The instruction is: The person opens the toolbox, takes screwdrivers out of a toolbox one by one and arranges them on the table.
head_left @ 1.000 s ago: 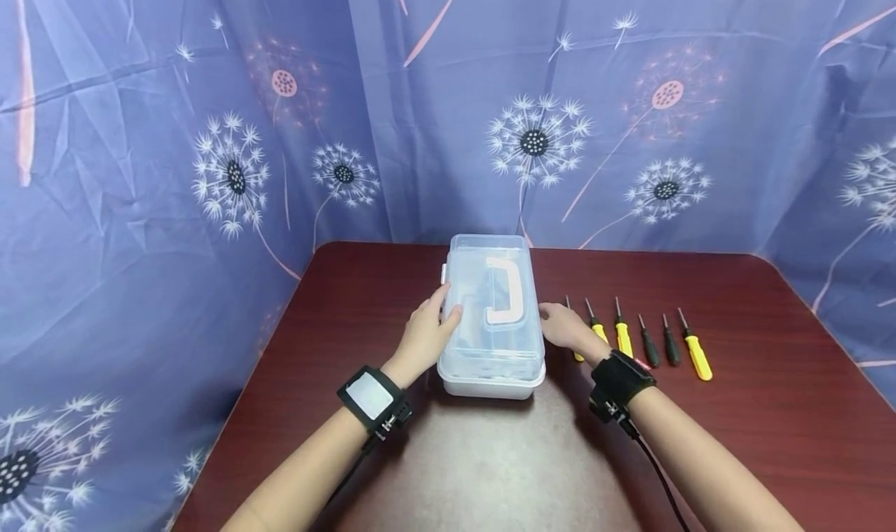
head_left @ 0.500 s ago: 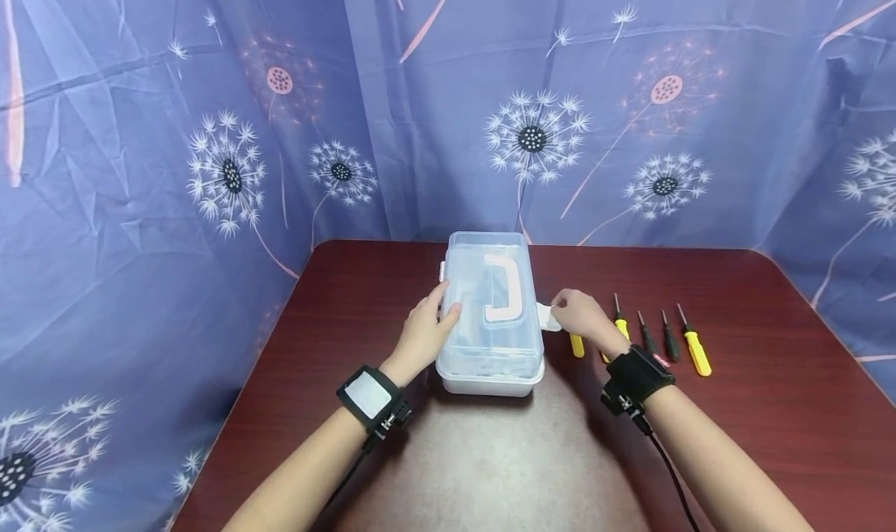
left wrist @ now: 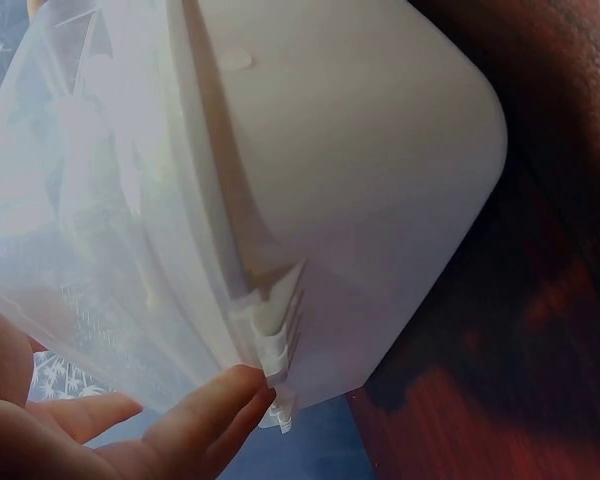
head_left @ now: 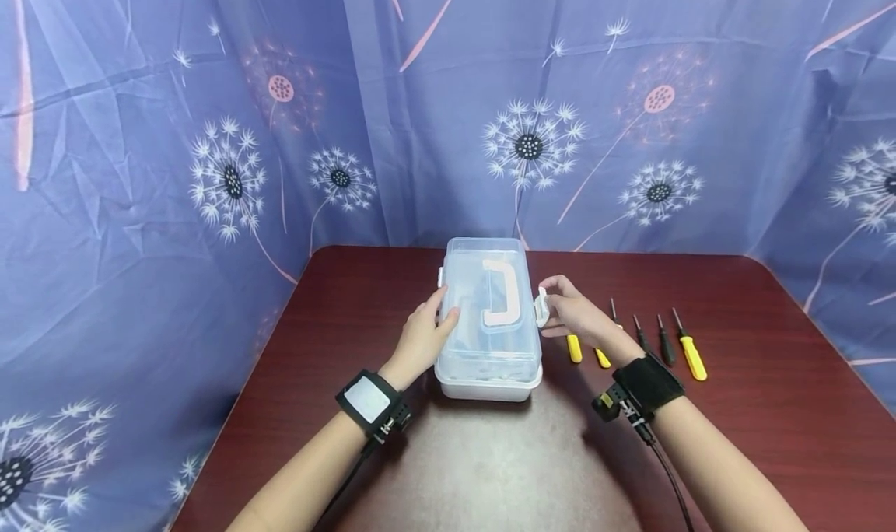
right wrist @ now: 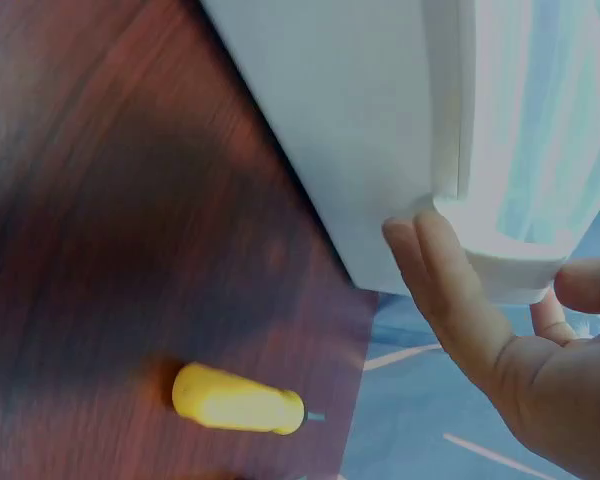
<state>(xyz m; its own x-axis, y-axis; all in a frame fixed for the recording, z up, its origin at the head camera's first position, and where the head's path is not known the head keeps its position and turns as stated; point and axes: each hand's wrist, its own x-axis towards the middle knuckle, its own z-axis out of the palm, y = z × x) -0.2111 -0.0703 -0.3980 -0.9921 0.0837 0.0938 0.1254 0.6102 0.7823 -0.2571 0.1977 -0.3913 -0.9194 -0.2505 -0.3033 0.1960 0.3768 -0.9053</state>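
A clear-lidded plastic storage box (head_left: 483, 345) with a white base and white handle (head_left: 514, 292) stands on the table, lid down. My left hand (head_left: 420, 337) rests along its left side, fingers extended; in the left wrist view its fingertips (left wrist: 245, 385) touch near a white clip (left wrist: 270, 330) on the wall. At the right side, a white latch (head_left: 541, 307) stands out from the box and tilts upward. My right hand (head_left: 577, 314) holds this latch between its fingers. The right wrist view has fingertips (right wrist: 430, 240) at the latch's base and another at its edge.
Several screwdrivers lie right of the box, among them a yellow-handled one (head_left: 691, 357) and a black-handled one (head_left: 666, 349). My right hand and wrist partly cover some. Blue dandelion-print cloth (head_left: 434, 166) hangs behind the table (head_left: 364, 283) and at its left.
My right hand has moved from against the box's side outward, swinging the latch out and then upward. The left hand stays in place on the box.
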